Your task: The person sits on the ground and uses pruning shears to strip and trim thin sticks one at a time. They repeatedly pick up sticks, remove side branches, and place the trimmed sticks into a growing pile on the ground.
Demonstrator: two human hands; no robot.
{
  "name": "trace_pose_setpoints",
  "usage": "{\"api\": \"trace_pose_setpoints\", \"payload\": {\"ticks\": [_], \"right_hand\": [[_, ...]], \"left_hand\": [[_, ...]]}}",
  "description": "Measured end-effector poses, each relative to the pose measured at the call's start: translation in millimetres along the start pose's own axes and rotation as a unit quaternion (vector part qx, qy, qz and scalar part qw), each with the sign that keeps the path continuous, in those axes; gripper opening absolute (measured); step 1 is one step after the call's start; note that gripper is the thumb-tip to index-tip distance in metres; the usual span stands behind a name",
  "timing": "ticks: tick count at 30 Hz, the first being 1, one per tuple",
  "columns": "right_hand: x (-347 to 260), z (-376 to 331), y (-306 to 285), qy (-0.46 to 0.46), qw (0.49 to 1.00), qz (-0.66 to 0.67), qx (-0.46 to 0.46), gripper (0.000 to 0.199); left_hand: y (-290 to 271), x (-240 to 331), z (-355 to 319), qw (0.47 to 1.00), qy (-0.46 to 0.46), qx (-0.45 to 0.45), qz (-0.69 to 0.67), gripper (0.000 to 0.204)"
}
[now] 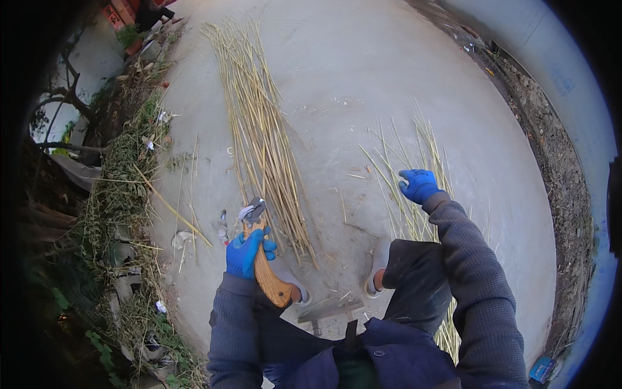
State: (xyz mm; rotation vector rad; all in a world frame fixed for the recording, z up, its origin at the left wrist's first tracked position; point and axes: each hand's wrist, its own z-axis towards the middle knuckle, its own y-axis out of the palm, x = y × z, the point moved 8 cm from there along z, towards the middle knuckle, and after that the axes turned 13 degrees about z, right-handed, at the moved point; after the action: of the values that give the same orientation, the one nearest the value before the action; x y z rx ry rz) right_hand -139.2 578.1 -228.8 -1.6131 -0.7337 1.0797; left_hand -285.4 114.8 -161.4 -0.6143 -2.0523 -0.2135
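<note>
My left hand [243, 254], in a blue work glove, is closed around a hand tool with a curved wooden handle [272, 283]. A short dark metal head [255, 209] tops the tool, with something whitish beside it. To the right, my right hand [420, 185], also blue-gloved, hovers over or rests near a spread of thin greenish-yellow strips [406, 206]. Its fingers are loosely curled and apart, and nothing shows in them. A long bundle of slender yellow-brown stalks [262, 129] lies on the ground ahead of my left hand.
Between my feet stands a small wooden piece [332, 312]. Cut weeds and debris [126, 188] line the left edge of the concrete ground [350, 58]. A pale wall [570, 71] with a dirt strip borders the right. One loose stalk [173, 206] lies at the left.
</note>
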Motion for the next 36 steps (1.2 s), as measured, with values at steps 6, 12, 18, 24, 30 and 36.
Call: {"api": "trace_pose_setpoints", "payload": {"ticks": [6,12,18,24,30,36], "right_hand": [[-106,85,172,-0.009,0.989,0.048,-0.14,0.045],[-120,161,274,0.02,0.985,0.154,-0.079,0.051],[-119,270,309,-0.001,0.98,0.198,0.008,0.06],[-112,338,336,0.094,0.951,0.29,0.043,0.066],[-100,354,369,0.182,0.892,0.414,-0.007,0.054],[-95,261,308,0.165,0.727,0.647,-0.16,0.037]], "left_hand": [[-19,8,-19,0.999,0.0,-0.035,-0.04,0.03],[-74,18,-18,0.993,-0.09,0.072,-0.01,0.041],[-88,26,3,0.974,-0.168,0.14,0.061,0.028],[-89,16,33,0.963,-0.205,0.173,0.003,0.022],[-89,14,54,0.957,-0.225,0.146,0.107,0.026],[-74,24,51,0.967,-0.23,0.11,0.001,0.03]]}}
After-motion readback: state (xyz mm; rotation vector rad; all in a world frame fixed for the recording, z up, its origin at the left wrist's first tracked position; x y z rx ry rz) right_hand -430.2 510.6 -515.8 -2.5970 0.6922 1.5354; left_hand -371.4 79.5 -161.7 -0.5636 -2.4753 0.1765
